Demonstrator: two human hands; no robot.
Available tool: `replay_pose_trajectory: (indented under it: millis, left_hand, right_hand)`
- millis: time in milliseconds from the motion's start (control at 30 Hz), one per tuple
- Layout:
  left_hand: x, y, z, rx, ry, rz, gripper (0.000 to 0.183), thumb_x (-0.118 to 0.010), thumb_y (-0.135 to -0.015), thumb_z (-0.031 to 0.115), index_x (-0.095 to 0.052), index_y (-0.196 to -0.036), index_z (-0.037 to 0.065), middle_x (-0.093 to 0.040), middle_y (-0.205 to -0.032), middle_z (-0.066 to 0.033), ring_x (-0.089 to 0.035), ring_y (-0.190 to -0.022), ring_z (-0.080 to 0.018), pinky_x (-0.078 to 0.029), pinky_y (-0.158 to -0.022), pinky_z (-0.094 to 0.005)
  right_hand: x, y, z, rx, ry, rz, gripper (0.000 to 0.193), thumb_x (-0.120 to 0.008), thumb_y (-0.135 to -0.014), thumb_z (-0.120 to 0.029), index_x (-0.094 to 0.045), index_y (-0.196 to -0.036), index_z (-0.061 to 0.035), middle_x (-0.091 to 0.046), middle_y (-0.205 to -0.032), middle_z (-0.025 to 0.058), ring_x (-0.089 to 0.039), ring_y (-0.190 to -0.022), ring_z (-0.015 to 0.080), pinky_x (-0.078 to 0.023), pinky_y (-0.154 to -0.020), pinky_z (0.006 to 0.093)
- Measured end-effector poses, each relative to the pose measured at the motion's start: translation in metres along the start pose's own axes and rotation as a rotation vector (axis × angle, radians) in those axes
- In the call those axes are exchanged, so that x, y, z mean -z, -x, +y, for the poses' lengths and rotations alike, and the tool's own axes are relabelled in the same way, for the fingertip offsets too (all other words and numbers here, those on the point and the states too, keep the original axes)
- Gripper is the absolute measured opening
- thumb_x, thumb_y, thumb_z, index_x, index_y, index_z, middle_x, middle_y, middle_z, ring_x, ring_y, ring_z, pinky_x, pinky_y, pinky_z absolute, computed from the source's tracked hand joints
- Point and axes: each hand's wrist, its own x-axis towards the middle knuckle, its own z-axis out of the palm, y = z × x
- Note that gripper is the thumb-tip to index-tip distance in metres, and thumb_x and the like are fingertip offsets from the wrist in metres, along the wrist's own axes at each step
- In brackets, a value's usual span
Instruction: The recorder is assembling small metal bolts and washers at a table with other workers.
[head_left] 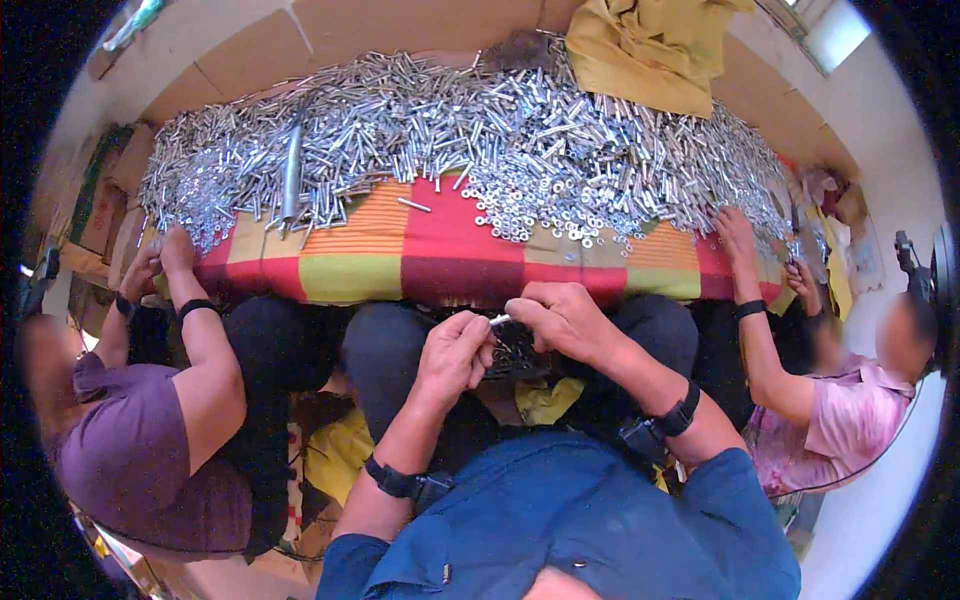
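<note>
My left hand [455, 355] and my right hand [560, 322] meet above my lap, just in front of the table's near edge. Between their fingertips is a small silvery metal fastener [500, 320], mostly hidden by the fingers. Both hands are closed in a pinch, the left thumb and fingers at one end, the right at the other. Below them is a dark container [515, 360] with small metal pieces in it. Beyond, a long heap of silvery bolts [420, 130] covers the table, with a patch of loose washers [545, 205] at its near side.
A checked cloth [460, 250] covers the table, with a lone bolt [414, 205] on it. A metal tube [291, 175] leans in the heap; yellow cloth [645, 50] lies at the back. Co-workers in a purple shirt [160, 450] and pink shirt [840, 415] sit on either side, handling pieces.
</note>
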Motion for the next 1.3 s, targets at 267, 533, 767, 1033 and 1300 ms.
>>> replay_pose_trajectory:
  millis: [267, 533, 767, 1033, 1300]
  left_hand:
    - [0.000, 0.000, 0.002, 0.034, 0.011, 0.015, 0.030, -0.052, -0.104, 0.027, -0.058, -0.083, 0.006, -0.056, -0.063, -0.0024, -0.042, -0.040, -0.0081, -0.031, -0.037, -0.0236]
    - [-0.001, -0.001, 0.005, 0.025, -0.064, 0.033, 0.031, -0.054, -0.104, 0.029, -0.057, -0.084, 0.005, -0.056, -0.064, -0.0045, -0.041, -0.039, -0.0092, -0.030, -0.037, -0.0250]
    - [-0.008, -0.001, 0.007, 0.057, -0.108, 0.005, 0.035, -0.049, -0.105, 0.030, -0.057, -0.082, 0.006, -0.056, -0.062, -0.0037, -0.043, -0.041, -0.0095, -0.029, -0.036, -0.0249]
    - [-0.004, -0.002, 0.001, 0.035, -0.026, -0.020, 0.039, -0.047, -0.106, 0.036, -0.062, -0.090, 0.004, -0.057, -0.063, -0.0049, -0.043, -0.041, -0.0095, -0.029, -0.036, -0.0240]
    - [-0.004, -0.003, 0.001, 0.027, 0.031, -0.015, 0.037, -0.045, -0.107, 0.035, -0.062, -0.097, 0.004, -0.057, -0.062, -0.0056, -0.041, -0.040, -0.0101, -0.029, -0.036, -0.0243]
  right_hand:
    - [-0.003, 0.003, 0.019, 0.424, 0.402, 0.061, 0.028, -0.078, -0.080, -0.013, -0.065, -0.100, 0.0023, -0.066, -0.080, 0.0127, -0.067, -0.073, 0.0215, -0.053, -0.066, 0.0355]
    - [-0.004, 0.003, 0.013, 0.343, 0.038, 0.111, 0.018, -0.069, -0.091, -0.015, -0.066, -0.095, 0.0020, -0.064, -0.073, 0.0059, -0.063, -0.064, 0.0117, -0.050, -0.057, 0.0288]
    - [0.013, -0.008, 0.027, 0.040, -0.043, 0.033, 0.032, -0.064, -0.097, -0.029, -0.068, -0.083, 0.0006, -0.065, -0.071, 0.0063, -0.062, -0.059, 0.0116, -0.049, -0.054, 0.0299]
    - [0.131, -0.057, 0.080, 0.340, 0.578, 0.777, 0.030, -0.069, -0.084, -0.025, -0.068, -0.099, 0.0013, -0.069, -0.093, 0.0264, -0.066, -0.090, 0.0450, -0.052, -0.082, 0.0515]
    - [0.165, -0.079, 0.098, 0.200, 0.707, 0.878, 0.031, -0.074, -0.078, -0.016, -0.063, -0.104, -0.0019, -0.069, -0.092, 0.0245, -0.066, -0.091, 0.0456, -0.052, -0.083, 0.0525]
